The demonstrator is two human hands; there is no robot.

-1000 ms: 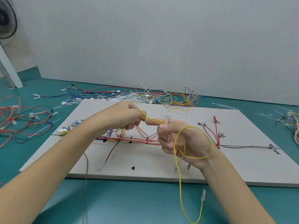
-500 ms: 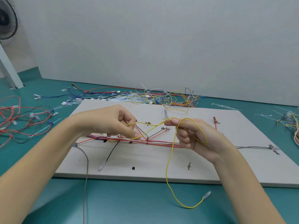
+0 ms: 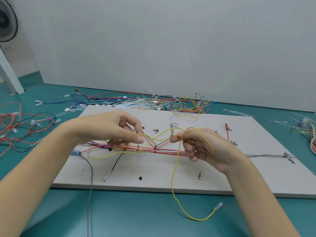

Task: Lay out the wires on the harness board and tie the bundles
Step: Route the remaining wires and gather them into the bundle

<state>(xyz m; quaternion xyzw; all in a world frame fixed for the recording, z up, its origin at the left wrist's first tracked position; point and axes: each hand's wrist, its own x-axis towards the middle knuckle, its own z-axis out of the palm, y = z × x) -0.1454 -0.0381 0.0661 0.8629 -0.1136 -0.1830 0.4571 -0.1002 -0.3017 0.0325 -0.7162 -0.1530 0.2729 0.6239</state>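
The person is wearing no sleeves, gloves, rings or watch: left hand (image 3: pixel 111 129), right hand (image 3: pixel 203 147) and both arms are showing bare.

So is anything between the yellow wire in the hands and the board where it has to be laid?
Nothing visible blocks it. The yellow wire is pinched by the left hand and right hand above the harness board; only the red wires already laid there lie beneath.

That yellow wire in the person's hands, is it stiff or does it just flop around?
Probably floppy: the yellow wire sags from the right hand in a loose loop onto the green table. Likely light too, since both hands pinch it with fingertips only. Its end connector may drag and snag.
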